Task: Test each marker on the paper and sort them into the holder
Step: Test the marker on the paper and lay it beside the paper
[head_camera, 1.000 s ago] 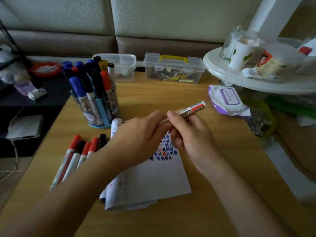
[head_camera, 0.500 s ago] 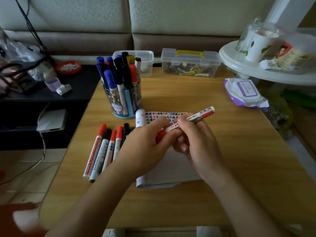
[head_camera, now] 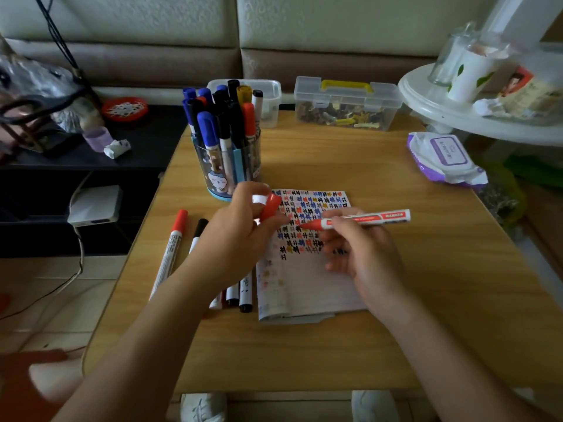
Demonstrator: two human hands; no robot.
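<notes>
Just left of your left grip (head_camera: 243, 233), several untested markers (head_camera: 170, 254) lay on the desk (head_camera: 426, 269), some hidden under your forearm. That grip was closed on the red cap (head_camera: 270, 207), which half a second earlier had still sat on the pen; so the marker was uncapped and ready for its test stroke. Beyond that grip stood the holder (head_camera: 227, 166), crowded with blue, black, red and yellow capped markers standing upright. Between your grips lay the paper (head_camera: 307, 263), its upper part covered in coloured marks. Your right grip (head_camera: 362, 254) clasped the red marker (head_camera: 362, 219), tip hovering at the marks. Farther back, a clear box (head_camera: 345, 105) held small mixed items.
</notes>
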